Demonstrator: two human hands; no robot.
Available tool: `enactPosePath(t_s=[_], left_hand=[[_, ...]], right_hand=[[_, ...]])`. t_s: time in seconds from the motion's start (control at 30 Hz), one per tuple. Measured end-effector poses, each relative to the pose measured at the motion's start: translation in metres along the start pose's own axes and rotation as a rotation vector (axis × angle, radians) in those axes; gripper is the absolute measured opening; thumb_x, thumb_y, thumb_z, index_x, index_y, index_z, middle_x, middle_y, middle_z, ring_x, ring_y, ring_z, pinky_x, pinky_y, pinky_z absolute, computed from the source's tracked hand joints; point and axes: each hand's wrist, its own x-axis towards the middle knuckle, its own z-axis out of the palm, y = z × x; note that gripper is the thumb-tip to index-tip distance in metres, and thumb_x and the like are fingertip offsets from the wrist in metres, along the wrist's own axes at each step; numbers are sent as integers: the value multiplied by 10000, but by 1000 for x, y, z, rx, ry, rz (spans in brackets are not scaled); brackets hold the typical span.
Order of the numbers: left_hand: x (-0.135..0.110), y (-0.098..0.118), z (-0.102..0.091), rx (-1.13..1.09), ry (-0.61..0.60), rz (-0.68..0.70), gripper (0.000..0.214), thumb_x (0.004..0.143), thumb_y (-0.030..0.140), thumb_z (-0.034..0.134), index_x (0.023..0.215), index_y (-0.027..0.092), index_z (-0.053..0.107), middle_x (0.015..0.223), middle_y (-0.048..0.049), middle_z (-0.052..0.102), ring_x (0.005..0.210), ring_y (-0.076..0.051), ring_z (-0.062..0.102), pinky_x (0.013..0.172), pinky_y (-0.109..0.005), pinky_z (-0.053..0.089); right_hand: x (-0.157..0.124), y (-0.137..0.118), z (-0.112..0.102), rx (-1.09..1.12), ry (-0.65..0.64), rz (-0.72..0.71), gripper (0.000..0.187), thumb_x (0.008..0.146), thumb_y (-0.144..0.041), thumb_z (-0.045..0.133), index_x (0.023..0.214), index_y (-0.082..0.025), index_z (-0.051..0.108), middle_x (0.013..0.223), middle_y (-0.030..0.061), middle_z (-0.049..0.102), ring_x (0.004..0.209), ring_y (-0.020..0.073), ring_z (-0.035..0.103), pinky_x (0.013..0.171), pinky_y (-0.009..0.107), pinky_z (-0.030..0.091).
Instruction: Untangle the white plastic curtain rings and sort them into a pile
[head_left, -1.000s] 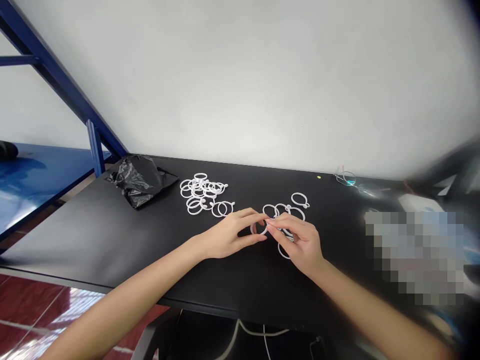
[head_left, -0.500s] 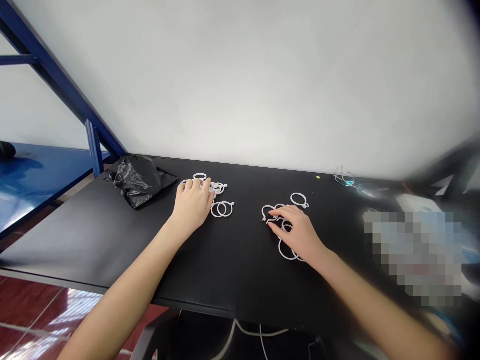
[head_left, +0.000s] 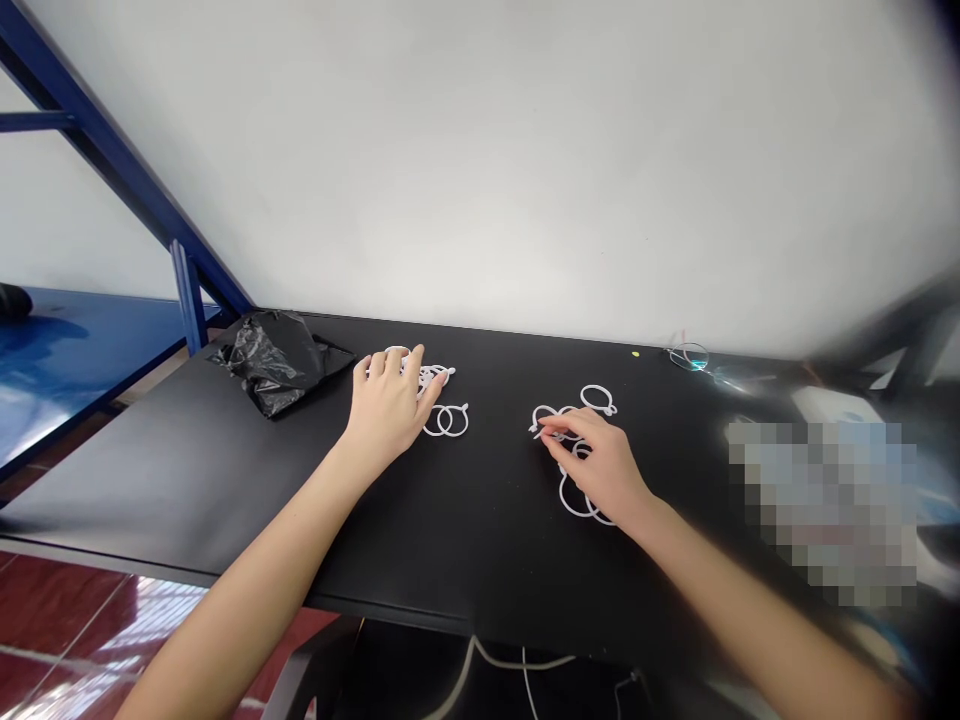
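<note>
My left hand (head_left: 386, 405) lies with its fingers spread over a heap of white curtain rings (head_left: 433, 377), hiding part of the heap. Beside its thumb, two overlapping rings (head_left: 466, 420) rest on the black table. My right hand (head_left: 604, 460) pinches a white ring (head_left: 538, 432) between thumb and index finger at the left edge of a second cluster. More rings of that cluster (head_left: 574, 514) show under and below the right palm, partly covered. One single ring (head_left: 596, 387) with a small eyelet lies just behind the right hand.
A crumpled black plastic bag (head_left: 281, 365) sits at the left on the black table (head_left: 465, 540). Eyeglasses (head_left: 690, 356) lie near the wall at the right. A pixelated pale item (head_left: 825, 510) is at the far right. Cables (head_left: 517, 662) hang below the front edge.
My right thumb and index finger have closed together on a ring. My left thumb has spread outward, uncovering more of the heap. The left hand's place is almost the same.
</note>
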Motion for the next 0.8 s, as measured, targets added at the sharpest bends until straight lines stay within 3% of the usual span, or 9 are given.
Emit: enactPosePath(t_s=[0.13,0.33,0.47,0.6,0.8], left_hand=[[3,9,-10,-164,62,51,425,993,400,381,1314,143,493,1267,-164,591,1147,-313,528,1016,-497,360],[-3,27,-17,-439,43,282,296,997,294,399,1250,187,508,1239,-111,598,1140,-243,538,1091,-495,316],[-9,38,-16,-523,-3,432,277,991,259,419,1244,183,501,1220,-112,603,1121,-234,542,1078,-491,336],[-11,43,-15,-557,-57,483,278,988,252,431,1237,155,506,1213,-125,598,1097,-239,527,1016,-456,400],[-12,44,-14,-623,-74,465,293,983,270,450,1256,176,497,1212,-124,598,1094,-247,539,982,-454,420]], right_hand=[[3,-3,-3,318,76,215,181,816,-297,682,983,-229,701,872,45,684,822,213,643,801,407,528],[11,-8,-11,749,143,462,338,697,-310,804,1016,-246,711,826,-9,594,774,156,619,791,353,542],[13,-7,-11,927,206,536,263,697,-307,810,940,-251,726,781,-23,589,786,144,620,800,333,549],[16,-7,-11,1014,277,584,158,688,-299,822,782,-223,720,789,-20,593,721,118,595,763,311,557],[16,-12,-14,1035,185,585,190,710,-339,804,840,-225,724,696,-14,582,713,154,604,745,350,566]])
